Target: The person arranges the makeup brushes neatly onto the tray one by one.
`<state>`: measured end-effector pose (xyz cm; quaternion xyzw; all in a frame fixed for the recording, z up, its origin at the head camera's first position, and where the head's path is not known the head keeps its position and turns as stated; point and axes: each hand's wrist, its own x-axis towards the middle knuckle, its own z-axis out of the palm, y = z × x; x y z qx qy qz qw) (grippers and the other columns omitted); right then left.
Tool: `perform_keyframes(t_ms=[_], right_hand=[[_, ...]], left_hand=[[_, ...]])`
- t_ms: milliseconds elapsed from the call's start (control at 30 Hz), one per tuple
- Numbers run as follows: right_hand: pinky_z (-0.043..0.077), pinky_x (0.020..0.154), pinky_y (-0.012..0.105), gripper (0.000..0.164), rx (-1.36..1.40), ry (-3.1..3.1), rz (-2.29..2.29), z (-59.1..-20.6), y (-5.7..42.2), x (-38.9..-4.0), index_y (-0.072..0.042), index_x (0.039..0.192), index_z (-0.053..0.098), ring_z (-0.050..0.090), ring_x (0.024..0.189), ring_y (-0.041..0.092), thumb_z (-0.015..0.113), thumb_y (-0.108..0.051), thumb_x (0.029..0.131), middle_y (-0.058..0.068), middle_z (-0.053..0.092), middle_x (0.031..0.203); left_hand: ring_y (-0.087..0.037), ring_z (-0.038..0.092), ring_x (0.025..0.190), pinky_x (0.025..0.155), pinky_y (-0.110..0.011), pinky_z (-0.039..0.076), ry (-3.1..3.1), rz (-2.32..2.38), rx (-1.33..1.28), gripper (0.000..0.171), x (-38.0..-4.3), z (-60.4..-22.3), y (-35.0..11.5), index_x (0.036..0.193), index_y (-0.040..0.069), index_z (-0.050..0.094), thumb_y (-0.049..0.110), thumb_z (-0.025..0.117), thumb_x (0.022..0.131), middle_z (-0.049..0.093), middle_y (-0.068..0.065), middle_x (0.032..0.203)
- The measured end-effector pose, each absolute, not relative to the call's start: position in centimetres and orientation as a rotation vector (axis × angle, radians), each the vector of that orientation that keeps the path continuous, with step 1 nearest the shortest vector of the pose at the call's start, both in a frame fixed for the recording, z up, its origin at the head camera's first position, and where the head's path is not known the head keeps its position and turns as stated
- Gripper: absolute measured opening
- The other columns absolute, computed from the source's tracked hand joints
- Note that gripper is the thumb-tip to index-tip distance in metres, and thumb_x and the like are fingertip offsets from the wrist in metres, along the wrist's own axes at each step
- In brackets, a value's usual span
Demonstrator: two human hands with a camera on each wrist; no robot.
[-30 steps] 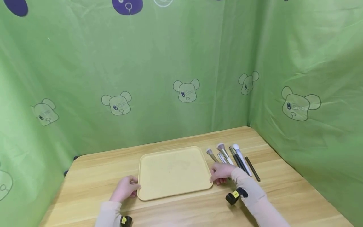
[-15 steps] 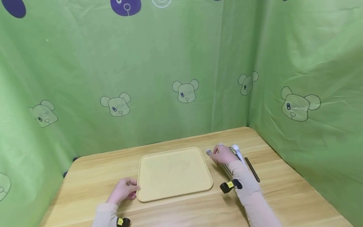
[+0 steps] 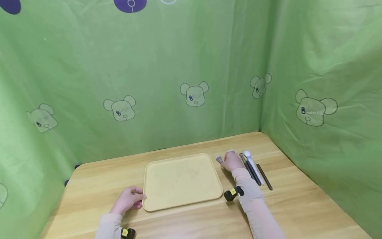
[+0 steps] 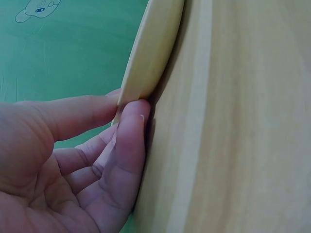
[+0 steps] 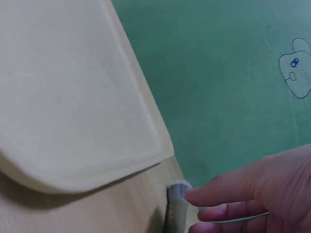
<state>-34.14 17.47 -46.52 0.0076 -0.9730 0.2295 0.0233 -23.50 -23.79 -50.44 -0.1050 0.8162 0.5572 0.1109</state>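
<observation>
A pale yellow tray (image 3: 182, 182) lies flat on the table. My left hand (image 3: 128, 200) pinches the tray's left edge near its front corner; in the left wrist view, the thumb is on top and the curled fingers press against the rim from below. Right of the tray, my right hand (image 3: 232, 161) pinches a makeup brush (image 3: 219, 159) with a grey-brown head. In the right wrist view, the thumb touches that brush near its pale tip, and the other fingers bend toward it. The hand and sleeve hide most of the handle and some neighbouring brushes.
Right of my right hand lie dark-handled brushes (image 3: 250, 168), a white brush (image 3: 253, 167) and a thin dark stick (image 3: 264, 177). The wooden table (image 3: 179, 224) has a green curtain (image 3: 161, 73) behind it and along its right side.
My right hand has left the tray's right edge, moved away toward the back and reached the brushes. My left hand has stayed at the tray's left edge. The tray looks unmoved.
</observation>
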Motion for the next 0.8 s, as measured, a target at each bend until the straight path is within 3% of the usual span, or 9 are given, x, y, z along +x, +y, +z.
perform_keyframes(t_ms=[167, 367, 567, 800], right_hand=[[0.047, 0.059, 0.034, 0.024, -0.019, -3.039, 0.733, -47.0, 17.5, -34.3, -0.003, 0.08, 0.05, 0.052, 0.067, 0.024, 0.068, -0.014, 0.068, 0.013, 0.051, 0.082], [0.049, 0.058, 0.037, 0.033, -0.019, -3.045, 0.685, -48.1, 17.8, -34.8, 0.0, 0.092, 0.046, 0.055, 0.063, 0.024, 0.064, -0.025, 0.079, 0.011, 0.057, 0.074], [0.053, 0.069, 0.045, 0.037, -0.018, -3.056, 0.623, -48.4, 17.9, -34.6, 0.005, 0.103, 0.052, 0.061, 0.075, 0.033, 0.058, -0.027, 0.085, 0.019, 0.06, 0.092], [0.053, 0.07, 0.045, 0.04, -0.052, -3.062, 0.624, -48.1, 17.6, -34.4, 0.005, 0.108, 0.052, 0.062, 0.079, 0.034, 0.063, -0.01, 0.073, 0.021, 0.062, 0.098]], left_hand=[[-0.015, 0.057, 0.06, 0.058, -0.028, 0.055, 2.407, 1.638, -0.3, 0.034, -23.6, -50.4, -23.9, 0.103, -0.006, 0.052, 0.01, 0.066, 0.076, 0.058, -0.009, 0.076], [-0.015, 0.057, 0.059, 0.057, -0.028, 0.055, 2.403, 1.639, -0.303, 0.035, -23.7, -50.9, -24.0, 0.103, -0.006, 0.052, 0.01, 0.066, 0.076, 0.058, -0.009, 0.076], [-0.014, 0.057, 0.059, 0.056, -0.027, 0.055, 2.403, 1.634, -0.303, 0.035, -23.6, -50.7, -23.9, 0.103, -0.006, 0.052, 0.01, 0.067, 0.077, 0.058, -0.008, 0.075], [-0.015, 0.057, 0.058, 0.056, -0.028, 0.055, 2.414, 1.635, -0.317, 0.034, -23.7, -50.8, -24.0, 0.103, -0.006, 0.053, 0.01, 0.067, 0.076, 0.058, -0.008, 0.075]])
